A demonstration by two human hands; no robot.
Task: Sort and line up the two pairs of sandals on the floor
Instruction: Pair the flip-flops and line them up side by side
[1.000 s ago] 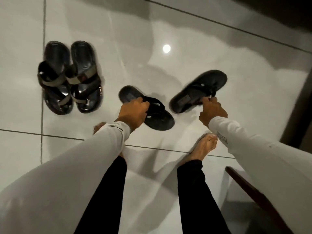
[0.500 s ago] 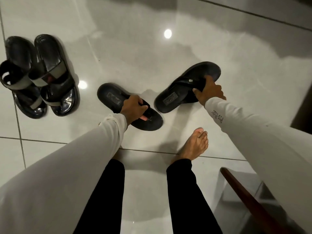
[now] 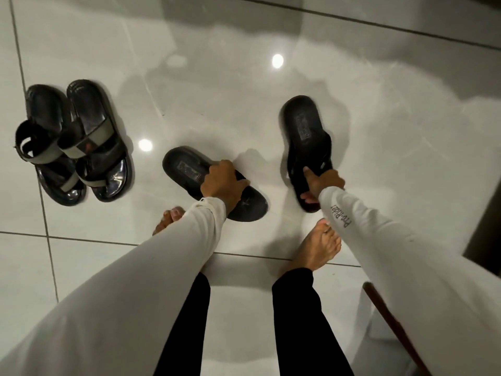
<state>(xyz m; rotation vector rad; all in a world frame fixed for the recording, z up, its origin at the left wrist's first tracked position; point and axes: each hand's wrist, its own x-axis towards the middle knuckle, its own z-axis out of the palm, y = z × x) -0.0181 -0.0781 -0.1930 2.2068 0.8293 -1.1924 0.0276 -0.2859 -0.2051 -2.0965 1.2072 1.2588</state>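
Observation:
A pair of black sandals with grey straps (image 3: 78, 147) stands side by side on the white tiled floor at the left, toes toward me. A plain black sandal (image 3: 189, 169) lies slanted at the centre, and my left hand (image 3: 222, 183) grips its straps. A second plain black sandal (image 3: 306, 131) lies to the right, nearly straight, heel pointing away from me. My right hand (image 3: 322, 183) holds its strap near the toe end.
My two bare feet (image 3: 317, 245) stand on the glossy tiles just behind the plain sandals. A dark wooden edge (image 3: 393, 321) juts in at the lower right. A dark panel (image 3: 485, 213) rises at the right edge.
My right hand has turned the right plain sandal from a slant to nearly straight, heel away from me. The left plain sandal stays slanted under my left hand.

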